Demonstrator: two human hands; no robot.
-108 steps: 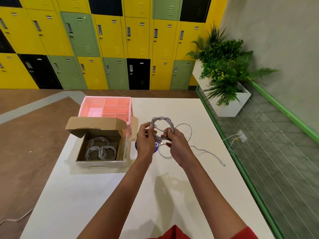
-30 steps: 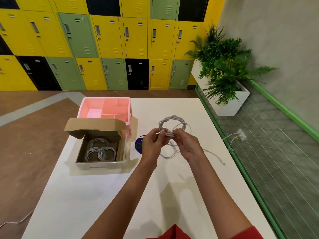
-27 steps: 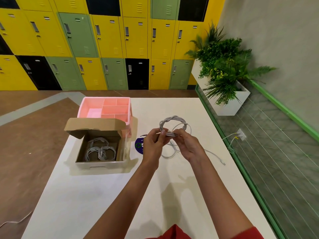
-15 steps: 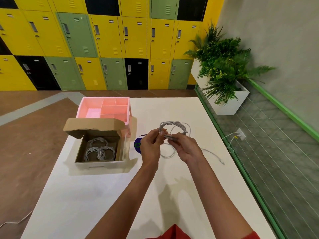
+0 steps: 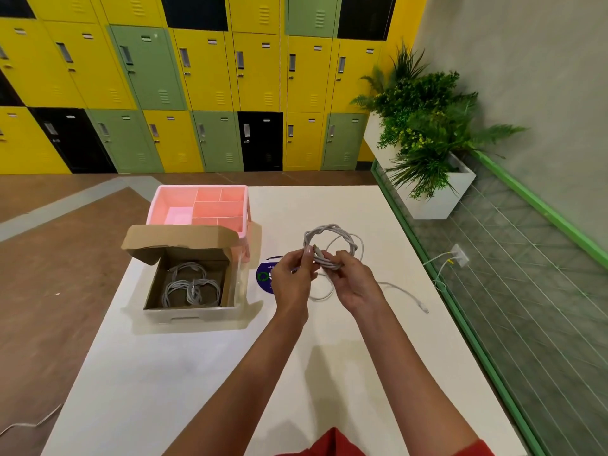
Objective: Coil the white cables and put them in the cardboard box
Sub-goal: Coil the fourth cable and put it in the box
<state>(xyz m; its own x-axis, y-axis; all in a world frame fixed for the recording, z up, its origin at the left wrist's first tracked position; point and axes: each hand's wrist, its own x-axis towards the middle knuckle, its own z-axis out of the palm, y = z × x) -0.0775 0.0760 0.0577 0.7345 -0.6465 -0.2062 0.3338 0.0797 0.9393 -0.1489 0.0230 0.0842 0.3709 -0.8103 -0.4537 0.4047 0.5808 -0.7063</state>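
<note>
**Cable half wound in both hands, box sitting open on the left**

Closest to the camera there's a bit of red sleeve at the bottom edge, and two bare forearms reach out over the long white table. Both hands are up off the tabletop, and both are on the thin white cable. The right hand has its fingers curled round the bottom of the wound loops, bunching them together. The left hand pinches a strand right beside it between thumb and fingertips, where a short stiff end pokes up. The loops stand above the hands as a rough ring. The rest of that cable hangs loose. It drops to the table under the hands, makes one slack curve and runs off to the right, ending in a small plug lying flat.

Just left of the hands, a round blue sticker sits on the table, partly hidden by the left hand. Further left is the brown cardboard box, flap tipped back, with grey-white coiled cables lying in the bottom. Right behind it is a pink plastic organiser tray with dividers. Way back are yellow, green and black lockers, and a leafy plant in a white planter on the right.
</note>
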